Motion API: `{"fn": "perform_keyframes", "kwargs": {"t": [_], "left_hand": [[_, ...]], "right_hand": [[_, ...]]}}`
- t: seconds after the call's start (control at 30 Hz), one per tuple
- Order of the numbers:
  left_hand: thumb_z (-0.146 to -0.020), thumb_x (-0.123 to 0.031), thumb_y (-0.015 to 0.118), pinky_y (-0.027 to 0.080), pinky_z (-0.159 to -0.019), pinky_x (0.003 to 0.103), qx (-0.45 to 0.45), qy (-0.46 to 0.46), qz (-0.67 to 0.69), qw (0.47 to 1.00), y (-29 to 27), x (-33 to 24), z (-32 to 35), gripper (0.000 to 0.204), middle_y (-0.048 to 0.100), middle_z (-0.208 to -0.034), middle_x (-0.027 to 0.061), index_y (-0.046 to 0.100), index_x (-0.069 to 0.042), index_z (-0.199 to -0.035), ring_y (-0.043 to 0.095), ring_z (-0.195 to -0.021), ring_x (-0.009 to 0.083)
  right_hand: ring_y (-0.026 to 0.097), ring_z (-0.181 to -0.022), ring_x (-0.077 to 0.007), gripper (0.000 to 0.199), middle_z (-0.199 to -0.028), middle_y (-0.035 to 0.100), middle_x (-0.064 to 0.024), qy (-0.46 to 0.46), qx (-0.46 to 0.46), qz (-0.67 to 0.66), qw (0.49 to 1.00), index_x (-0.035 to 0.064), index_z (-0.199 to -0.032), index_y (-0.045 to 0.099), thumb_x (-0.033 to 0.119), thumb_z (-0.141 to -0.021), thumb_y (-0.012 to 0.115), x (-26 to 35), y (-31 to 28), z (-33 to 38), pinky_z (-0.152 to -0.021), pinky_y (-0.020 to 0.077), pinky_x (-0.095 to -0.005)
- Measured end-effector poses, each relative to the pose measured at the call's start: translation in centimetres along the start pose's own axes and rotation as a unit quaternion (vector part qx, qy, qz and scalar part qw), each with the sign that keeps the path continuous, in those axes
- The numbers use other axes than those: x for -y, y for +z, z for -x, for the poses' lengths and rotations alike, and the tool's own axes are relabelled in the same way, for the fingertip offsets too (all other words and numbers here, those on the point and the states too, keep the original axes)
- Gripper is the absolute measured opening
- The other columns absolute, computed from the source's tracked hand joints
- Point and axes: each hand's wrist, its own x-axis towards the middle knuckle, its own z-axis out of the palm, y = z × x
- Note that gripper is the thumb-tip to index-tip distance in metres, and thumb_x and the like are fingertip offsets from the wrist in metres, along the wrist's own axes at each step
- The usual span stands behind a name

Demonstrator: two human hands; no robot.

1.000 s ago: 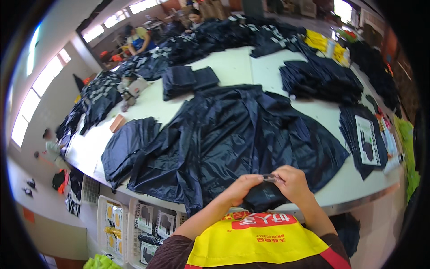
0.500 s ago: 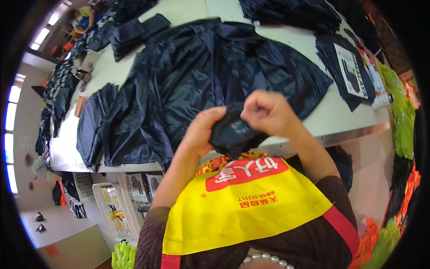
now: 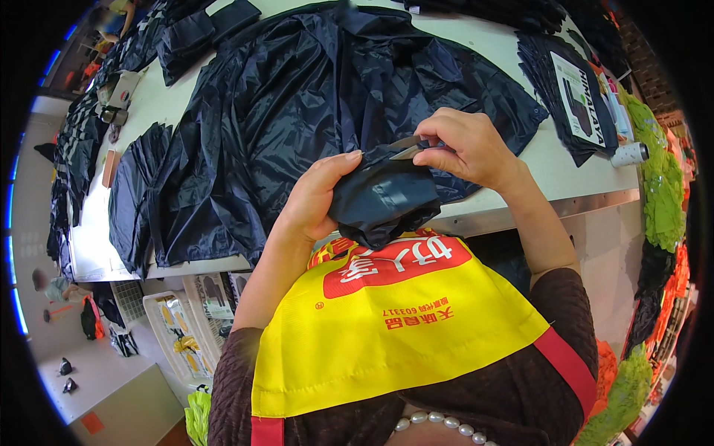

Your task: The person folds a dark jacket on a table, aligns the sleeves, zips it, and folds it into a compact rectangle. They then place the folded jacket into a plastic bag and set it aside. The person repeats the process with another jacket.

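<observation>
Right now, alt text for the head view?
A person's left hand grips a bunched, dark, glossy fabric piece while the right hand pinches a small, pointed, metallic tool at its upper edge. Beyond, a large dark glossy cloth lies spread on a white table.

Your left forearm (image 3: 271, 271) slants up and to the right, your right forearm (image 3: 547, 227) up and to the left, elbows bent. Your left hand (image 3: 316, 195) grips with its thumb (image 3: 343, 165) stretched rightward along the top, its other fingers mostly hidden. Your right hand (image 3: 472, 149), slightly higher, turns inward, thumb and forefinger set in a pinch pointing left.
</observation>
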Motion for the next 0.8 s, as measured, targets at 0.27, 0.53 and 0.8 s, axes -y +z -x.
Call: {"fn": "perform_keyframes", "kwargs": {"t": [0.27,0.53,0.8], "left_hand": [[-0.092,-0.026,0.047,0.057,-0.07,0.031,-0.006,-0.021,0.04,0.999,1.0,-0.3,0.1,0.036,0.066,-0.096,0.0176,0.058,0.006,-0.106,0.068,-0.079,0.0227],[-0.09,-0.027,0.051,0.057,-0.073,0.033,0.004,-0.032,0.041,0.999,-0.3,0.2,-0.4,0.036,0.067,-0.096,0.0167,0.059,0.003,-0.108,0.068,-0.082,0.0238],[-0.08,-0.031,0.066,0.05,-0.082,0.028,0.103,0.059,-0.193,0.974,-2.2,-0.4,-1.1,0.044,0.063,-0.1,0.0098,0.06,0.001,-0.109,0.062,-0.088,0.0168]], "right_hand": [[0.059,-0.064,-0.0214,0.029,-0.076,0.06,-0.0064,-0.077,-0.02,0.016,0.997,0.0073,-0.087,0.059,0.033,-0.078,0.069,-0.1,0.9,-0.6,-0.054,0.0471,-0.0272],[0.057,-0.063,-0.0211,0.023,-0.074,0.058,-0.0063,-0.052,-0.05,-0.11,0.991,0.0069,-0.089,0.059,0.028,-0.083,0.066,-0.6,1.4,0.0,-0.056,0.045,-0.0276],[0.038,-0.061,-0.0046,0.029,-0.073,0.052,0.0033,0.194,0.128,-0.362,0.903,0.0061,-0.083,0.059,0.013,-0.065,0.08,-0.9,6.2,1.4,-0.054,0.0319,-0.0204]]}}
